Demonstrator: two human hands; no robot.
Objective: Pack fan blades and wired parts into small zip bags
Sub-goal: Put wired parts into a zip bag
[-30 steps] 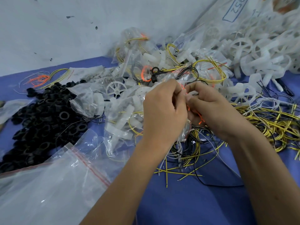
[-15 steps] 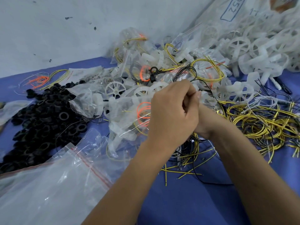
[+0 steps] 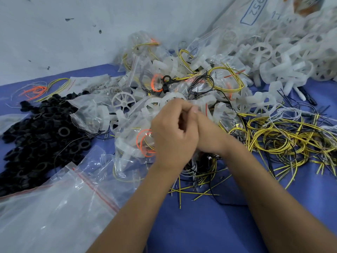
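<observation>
My left hand [image 3: 173, 137] and my right hand [image 3: 207, 136] are pressed together over the middle of the pile. Their fingertips are pinched shut on the top edge of a small zip bag [image 3: 131, 141]. The bag's clear body shows to the left of my left hand, holding an orange wire loop and a white fan blade. Much of the bag is hidden behind my hands. Loose white fan blades [image 3: 284, 57] are heaped at the back right. Yellow-and-black wired parts [image 3: 273, 139] lie tangled to the right of my hands.
Several filled small bags [image 3: 145, 70] are piled against the wall behind my hands. A heap of black rings [image 3: 36, 136] covers the left side. Large empty zip bags [image 3: 54, 207] lie front left on the blue table [image 3: 200, 225]. A marked sack [image 3: 255, 10] leans at the back right.
My hands have closed tightly together and shifted slightly right. The bag with the orange wire loop now shows to the left of my left hand.
</observation>
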